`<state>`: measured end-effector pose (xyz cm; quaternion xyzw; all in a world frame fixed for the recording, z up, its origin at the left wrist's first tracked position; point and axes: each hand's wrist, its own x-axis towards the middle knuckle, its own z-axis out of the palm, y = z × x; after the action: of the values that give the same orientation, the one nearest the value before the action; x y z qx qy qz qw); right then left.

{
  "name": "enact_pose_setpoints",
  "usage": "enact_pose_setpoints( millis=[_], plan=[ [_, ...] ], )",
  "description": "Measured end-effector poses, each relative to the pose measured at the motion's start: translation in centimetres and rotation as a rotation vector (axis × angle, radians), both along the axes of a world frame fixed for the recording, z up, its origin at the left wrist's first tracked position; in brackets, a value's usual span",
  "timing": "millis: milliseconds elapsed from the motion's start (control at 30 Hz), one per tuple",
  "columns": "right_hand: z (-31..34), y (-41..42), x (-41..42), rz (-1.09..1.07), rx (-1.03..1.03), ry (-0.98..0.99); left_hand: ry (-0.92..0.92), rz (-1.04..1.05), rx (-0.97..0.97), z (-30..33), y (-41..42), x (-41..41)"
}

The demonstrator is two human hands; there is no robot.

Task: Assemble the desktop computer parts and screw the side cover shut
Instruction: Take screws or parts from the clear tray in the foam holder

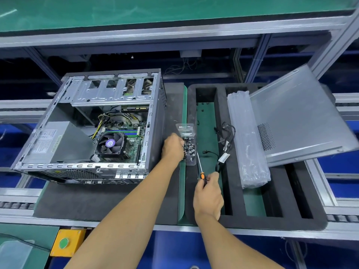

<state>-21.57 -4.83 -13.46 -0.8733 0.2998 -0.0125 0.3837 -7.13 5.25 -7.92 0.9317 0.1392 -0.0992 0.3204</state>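
Observation:
The open computer case (pixel 87 123) lies on its side on a dark foam mat, with its motherboard, CPU fan (pixel 111 143) and power supply showing. The grey side cover (pixel 299 121) leans at the right over a black foam tray (pixel 252 214). A clear plastic box of screws (pixel 189 146) sits between case and tray. My left hand (pixel 172 147) reaches into that box, fingers curled among the screws. My right hand (pixel 208 195) grips a screwdriver (pixel 200 167) with an orange and black handle, its tip pointing toward the box.
Black cables (pixel 223 148) lie in a slot of the foam tray. A clear plastic-wrapped part (pixel 248 140) rests across the tray. A yellow box with a green button (pixel 66 242) sits at the bench's front edge. Metal frame rails run behind and to the right.

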Motion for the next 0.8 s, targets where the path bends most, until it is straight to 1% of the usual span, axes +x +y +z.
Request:
enact_pose_setpoints(
  millis=[367,667,800],
  plan=[
    [-0.3,0.0,0.0,0.006,-0.011,0.005,-0.067,0.064,-0.088,-1.4,0.3,0.0],
    [0.0,0.0,0.0,0.021,-0.002,0.013,-0.037,0.052,-0.107,-1.5,0.4,0.3],
    [-0.1,0.0,0.0,0.014,-0.014,0.012,-0.039,0.079,-0.18,-1.3,0.3,0.3]
  ],
)
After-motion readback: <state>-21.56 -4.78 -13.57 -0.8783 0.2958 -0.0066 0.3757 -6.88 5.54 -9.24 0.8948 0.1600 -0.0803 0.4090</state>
